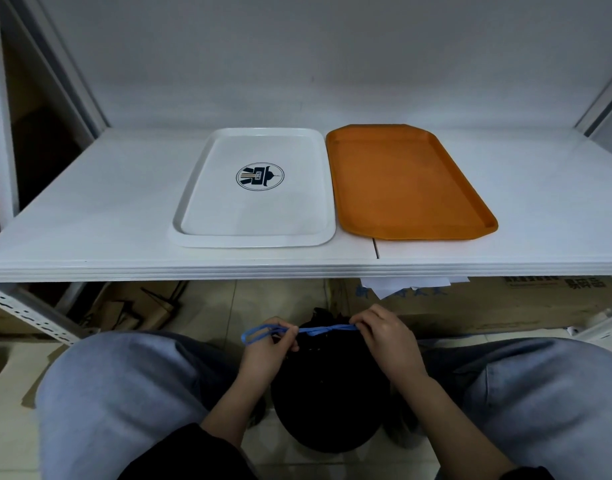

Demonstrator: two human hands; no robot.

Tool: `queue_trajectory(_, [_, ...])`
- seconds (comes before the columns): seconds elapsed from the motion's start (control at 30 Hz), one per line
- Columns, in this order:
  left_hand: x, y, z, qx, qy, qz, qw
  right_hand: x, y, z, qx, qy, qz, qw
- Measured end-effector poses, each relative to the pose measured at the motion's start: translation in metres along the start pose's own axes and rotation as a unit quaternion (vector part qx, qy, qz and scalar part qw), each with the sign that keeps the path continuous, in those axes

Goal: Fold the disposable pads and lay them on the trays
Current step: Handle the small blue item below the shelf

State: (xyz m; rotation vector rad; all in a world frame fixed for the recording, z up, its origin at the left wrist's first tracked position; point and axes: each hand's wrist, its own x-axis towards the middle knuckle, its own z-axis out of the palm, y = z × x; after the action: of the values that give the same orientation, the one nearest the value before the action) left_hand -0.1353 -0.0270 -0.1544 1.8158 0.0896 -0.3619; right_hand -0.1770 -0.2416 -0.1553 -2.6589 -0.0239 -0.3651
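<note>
Two trays lie side by side on the white shelf (90,209): a white tray (200,188) with a round dark logo on the left, and an orange tray (401,181) on the right. Both are bare. Below the shelf edge, between my knees, sits a black bag (328,403) tied with a blue drawstring (318,330). My left hand (266,351) pinches the string's looped left end. My right hand (384,337) pinches its right end, and the knot sits between them. No pads are in view.
The shelf's front edge (297,270) runs across the view above my hands. Cardboard boxes (488,303) and white papers sit under the shelf at right, a perforated metal bracket (27,310) at left. The white wall closes off the back.
</note>
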Motion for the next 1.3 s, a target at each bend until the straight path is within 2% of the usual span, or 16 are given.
queue_trajectory(0.17, [-0.002, 0.010, 0.004, -0.073, -0.030, -0.015, 0.997, 0.004, -0.004, -0.001, 0.065, -0.036, 0.048, 0.996])
queue_trajectory(0.27, [-0.005, 0.013, 0.009, -0.097, -0.057, -0.031, 0.993, 0.010, -0.017, -0.009, 0.093, -0.133, 0.043, 0.986])
queue_trajectory(0.37, [-0.007, 0.016, 0.011, -0.122, -0.062, -0.038, 0.990, 0.015, -0.030, -0.010, 0.009, -0.225, 0.013, 0.974])
queue_trajectory(0.43, [-0.008, 0.018, 0.010, -0.125, -0.059, -0.040, 0.990, 0.016, -0.030, -0.008, 0.004, -0.221, 0.017, 0.975])
queue_trajectory(0.5, [-0.007, 0.019, 0.009, -0.128, -0.055, -0.041, 0.989, 0.017, -0.024, -0.008, 0.084, -0.202, 0.084, 0.972])
queue_trajectory(0.6, [-0.007, 0.018, 0.009, -0.136, -0.054, -0.049, 0.988, 0.020, -0.012, -0.011, 0.243, -0.234, 0.234, 0.912])
queue_trajectory(0.67, [-0.007, 0.018, 0.010, -0.138, -0.053, -0.052, 0.988, 0.019, -0.005, -0.008, 0.280, -0.234, 0.273, 0.890])
queue_trajectory(0.73, [-0.007, 0.019, 0.012, -0.136, -0.050, -0.053, 0.988, 0.017, -0.004, -0.008, 0.338, -0.199, 0.293, 0.872])
queue_trajectory(0.8, [-0.006, 0.019, 0.012, -0.138, -0.040, -0.051, 0.988, 0.017, -0.004, -0.008, 0.380, -0.179, 0.291, 0.859])
queue_trajectory(0.97, [-0.003, 0.018, 0.011, -0.151, -0.029, -0.054, 0.987, 0.017, -0.006, -0.011, 0.336, -0.214, 0.241, 0.885])
queue_trajectory(1.13, [-0.005, 0.019, 0.010, -0.174, -0.030, -0.064, 0.982, 0.016, -0.007, -0.008, 0.278, -0.195, 0.211, 0.917])
queue_trajectory(1.2, [-0.006, 0.020, 0.010, -0.180, -0.034, -0.066, 0.981, 0.016, -0.008, -0.011, 0.317, -0.186, 0.224, 0.902])
queue_trajectory(1.3, [-0.007, 0.021, 0.010, -0.183, -0.037, -0.065, 0.980, 0.016, -0.012, -0.018, 0.412, -0.202, 0.267, 0.847])
